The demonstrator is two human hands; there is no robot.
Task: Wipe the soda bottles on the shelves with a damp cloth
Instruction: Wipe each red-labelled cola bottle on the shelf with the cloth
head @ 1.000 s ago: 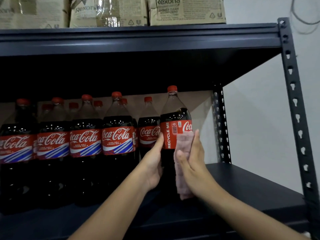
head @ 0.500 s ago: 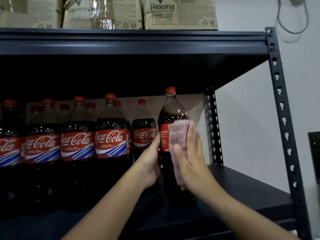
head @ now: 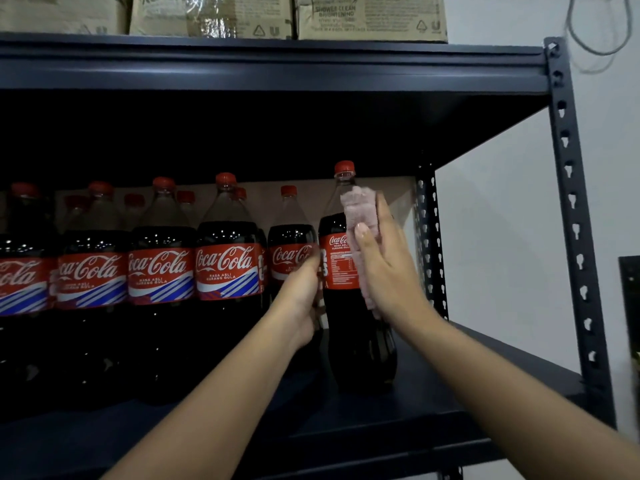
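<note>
A tall Coca-Cola soda bottle (head: 358,351) with a red cap stands at the right end of the row on the dark metal shelf (head: 433,410). My left hand (head: 301,299) grips its left side at label height. My right hand (head: 384,271) holds a pale pink cloth (head: 360,209) against the bottle's right side, with the thumb laid over the cloth. The cloth reaches from the bottle's shoulder down past the label. The label's back panel with small print faces me.
Several more cola bottles (head: 225,271) stand in rows to the left, touching each other. Cardboard boxes (head: 370,15) sit on the shelf above. The perforated shelf post (head: 571,202) rises at the right, and a white wall lies behind it.
My right hand has slid the cloth upward from the lower label to the bottle's shoulder. The bottle has turned, so the label's back panel now faces me.
</note>
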